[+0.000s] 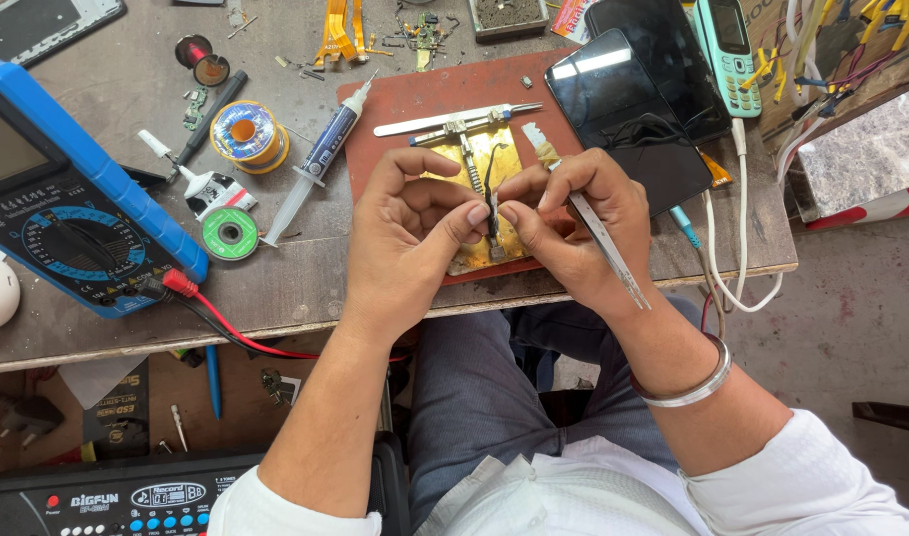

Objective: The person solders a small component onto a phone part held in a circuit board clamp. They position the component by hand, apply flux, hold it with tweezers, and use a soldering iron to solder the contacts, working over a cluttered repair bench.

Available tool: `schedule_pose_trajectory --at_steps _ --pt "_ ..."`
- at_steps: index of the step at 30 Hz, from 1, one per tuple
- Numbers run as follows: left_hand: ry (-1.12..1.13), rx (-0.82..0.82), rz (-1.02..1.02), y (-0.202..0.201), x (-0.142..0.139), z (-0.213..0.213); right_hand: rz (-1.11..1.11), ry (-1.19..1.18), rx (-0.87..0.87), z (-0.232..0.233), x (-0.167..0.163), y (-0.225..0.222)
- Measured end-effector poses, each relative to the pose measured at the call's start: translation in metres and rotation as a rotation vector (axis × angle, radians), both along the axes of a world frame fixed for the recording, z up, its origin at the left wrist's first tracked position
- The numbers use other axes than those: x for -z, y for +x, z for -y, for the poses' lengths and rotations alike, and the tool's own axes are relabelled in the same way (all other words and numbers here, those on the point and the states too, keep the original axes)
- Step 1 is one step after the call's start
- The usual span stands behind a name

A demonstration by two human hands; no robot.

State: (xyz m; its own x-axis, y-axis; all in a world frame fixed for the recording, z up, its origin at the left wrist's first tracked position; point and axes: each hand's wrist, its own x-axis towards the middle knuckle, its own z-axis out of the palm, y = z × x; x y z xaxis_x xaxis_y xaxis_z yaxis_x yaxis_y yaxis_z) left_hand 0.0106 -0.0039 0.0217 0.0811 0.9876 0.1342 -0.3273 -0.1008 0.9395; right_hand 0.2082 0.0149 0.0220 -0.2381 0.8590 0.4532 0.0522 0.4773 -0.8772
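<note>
The worktop (306,288) is a scuffed grey board, crowded from edge to edge. At its left edge lies a blue multimeter (67,208), a red lead running off the front edge. A red mat (415,94) sits mid-worktop near the front edge, carrying a brass holder (494,164). Two dark phones (643,99) overlap at the mat's right side, towards the back right corner, with a small keypad phone (727,55) beside them. Left of the mat lie a syringe (321,159), a solder spool (246,134) and a green wick reel (228,234).

Both hands meet over the holder at the front edge. The left hand (410,238) curls, thumb and forefinger pinching a small dark part (493,213) from the left. The right hand (574,223) pinches the same part from the right, fingertips nearly touching the left's, and also grips tweezers (608,253) that slant down past the worktop's front edge. A steel bangle (688,382) circles the right wrist.
</note>
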Motion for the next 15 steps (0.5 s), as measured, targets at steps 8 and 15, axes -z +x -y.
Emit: schedule_pose_trajectory --at_steps 8,15 --pt "-0.001 -0.003 0.001 0.0004 -0.0009 0.0009 -0.018 -0.003 -0.014 0.0012 0.0005 0.0006" --pt "0.019 -0.009 -0.026 0.0004 0.0002 0.0023 -0.022 -0.004 -0.018 0.0011 0.0007 0.0004"
